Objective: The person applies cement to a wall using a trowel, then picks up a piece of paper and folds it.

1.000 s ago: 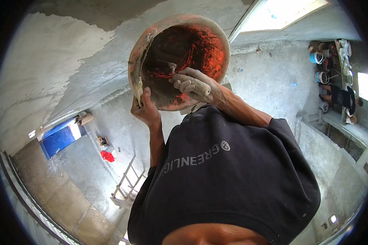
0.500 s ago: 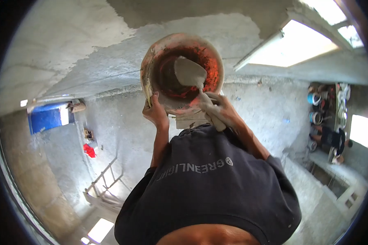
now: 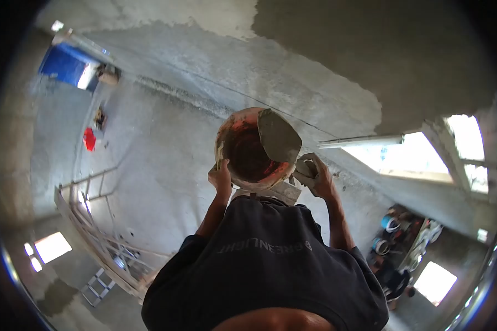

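Observation:
A round reddish bucket [image 3: 240, 175], crusted with grey mortar, is held up in front of my chest. My left hand [image 3: 221, 175] grips its rim, with the thumb over the edge. My right hand [image 3: 316, 175] is wrapped round the handle of a trowel [image 3: 280, 136]. The trowel's broad, mortar-grey blade lies over the right part of the bucket's opening. Inside the bucket the walls show red patches and a dark bottom.
Darker wet mortar [image 3: 425, 71] covers the upper part of the wall. A window [image 3: 403, 157] is at the right. Wooden scaffolding [image 3: 88, 240] and a ladder [image 3: 98, 288] stand lower left. Another person [image 3: 393, 281] is at lower right near buckets [image 3: 380, 245].
The view has turned and shifted. The bucket appears lower and smaller. The trowel blade has moved from inside the bucket to its right rim, and my right hand is farther right.

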Action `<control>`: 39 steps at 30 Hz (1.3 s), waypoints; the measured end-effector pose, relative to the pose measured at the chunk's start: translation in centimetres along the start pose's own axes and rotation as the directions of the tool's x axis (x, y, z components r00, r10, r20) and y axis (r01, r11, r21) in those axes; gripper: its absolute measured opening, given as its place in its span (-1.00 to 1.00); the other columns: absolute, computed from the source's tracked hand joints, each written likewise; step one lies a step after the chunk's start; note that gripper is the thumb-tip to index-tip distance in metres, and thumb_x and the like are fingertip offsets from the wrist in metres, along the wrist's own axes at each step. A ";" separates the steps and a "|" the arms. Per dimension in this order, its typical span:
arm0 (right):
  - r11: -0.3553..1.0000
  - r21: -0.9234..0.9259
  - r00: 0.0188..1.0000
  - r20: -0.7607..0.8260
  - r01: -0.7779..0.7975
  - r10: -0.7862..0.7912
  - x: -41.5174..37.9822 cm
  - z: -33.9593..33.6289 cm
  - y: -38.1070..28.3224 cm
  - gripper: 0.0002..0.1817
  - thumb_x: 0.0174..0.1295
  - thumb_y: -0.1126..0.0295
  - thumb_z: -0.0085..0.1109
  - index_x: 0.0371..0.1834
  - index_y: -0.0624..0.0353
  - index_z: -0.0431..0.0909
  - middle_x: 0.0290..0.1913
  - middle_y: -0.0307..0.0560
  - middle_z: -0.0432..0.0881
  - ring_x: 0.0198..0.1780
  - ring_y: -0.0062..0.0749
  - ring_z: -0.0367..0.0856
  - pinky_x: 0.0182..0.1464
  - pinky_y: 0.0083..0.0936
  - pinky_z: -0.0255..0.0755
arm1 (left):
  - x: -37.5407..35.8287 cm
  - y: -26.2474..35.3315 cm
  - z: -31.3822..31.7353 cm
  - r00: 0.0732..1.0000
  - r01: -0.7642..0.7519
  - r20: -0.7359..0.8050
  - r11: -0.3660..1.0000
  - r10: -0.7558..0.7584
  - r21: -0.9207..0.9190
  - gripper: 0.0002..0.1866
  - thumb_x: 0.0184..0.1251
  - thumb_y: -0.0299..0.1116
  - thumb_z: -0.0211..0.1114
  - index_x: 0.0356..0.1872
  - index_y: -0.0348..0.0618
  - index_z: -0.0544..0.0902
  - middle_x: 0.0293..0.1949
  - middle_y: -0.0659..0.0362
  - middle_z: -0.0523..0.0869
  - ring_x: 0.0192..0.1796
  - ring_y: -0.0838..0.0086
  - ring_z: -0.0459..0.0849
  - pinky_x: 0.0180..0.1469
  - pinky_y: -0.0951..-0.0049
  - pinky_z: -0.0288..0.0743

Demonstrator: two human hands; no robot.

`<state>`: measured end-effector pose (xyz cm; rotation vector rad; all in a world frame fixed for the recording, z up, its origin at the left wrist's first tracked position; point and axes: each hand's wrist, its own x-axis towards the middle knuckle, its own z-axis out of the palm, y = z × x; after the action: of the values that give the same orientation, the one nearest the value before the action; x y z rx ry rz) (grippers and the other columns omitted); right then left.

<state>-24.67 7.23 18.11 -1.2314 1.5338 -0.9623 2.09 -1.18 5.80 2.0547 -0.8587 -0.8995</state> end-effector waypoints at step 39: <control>0.900 -0.435 0.998 -0.039 0.031 -0.053 19.6 -6.2 9.6 -0.66 0.05 0.38 0.35 -0.12 0.22 0.51 -0.36 -0.02 0.67 -0.30 -0.45 0.65 -0.25 -0.48 0.48 | -2.8 -7.5 1.2 0.995 0.006 -0.098 1.000 -0.006 -0.006 -0.63 0.04 -0.20 0.38 -0.42 -0.44 0.67 -0.55 -0.09 0.68 -0.49 0.21 0.66 -0.37 0.23 0.48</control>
<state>-34.71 -9.90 7.22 -1.5645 1.8324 -0.6977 1.68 4.50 0.01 2.0794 -0.7965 -0.7963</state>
